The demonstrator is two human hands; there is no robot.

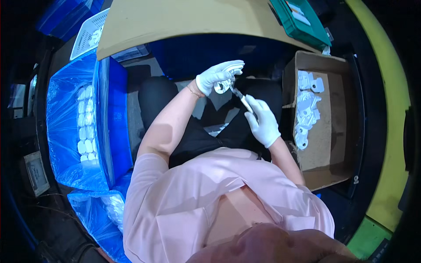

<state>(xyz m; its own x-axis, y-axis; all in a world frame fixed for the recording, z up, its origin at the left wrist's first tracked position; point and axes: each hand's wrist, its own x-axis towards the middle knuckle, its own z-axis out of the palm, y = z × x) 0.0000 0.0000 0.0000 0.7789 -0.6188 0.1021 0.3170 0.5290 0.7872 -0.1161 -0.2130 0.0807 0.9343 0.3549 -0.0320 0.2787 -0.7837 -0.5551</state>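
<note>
Currently: white plastic part [237, 66] in left hand [212, 78], small tool [244, 102] in right hand [265, 122]

Viewing remotely through the head camera, I record both hands in white gloves, raised over the lap. Left forearm runs obliquely up and rightward from the bent elbow; the hand points right, thumb and fingers pinching the part, which sits near mid-view. Right forearm is angled up and leftward, wrist lower than the left; fingers are curled around the tool's pale handle. Its metal end reaches the part's lower side; I cannot tell whether they touch.

To the right of the right hand, I note an open cardboard box [325, 153] with loose white pieces [307, 107] along its left side. Left of the left arm: a blue bin [117, 118] lined with blue film, white pieces stacked inside.
</note>
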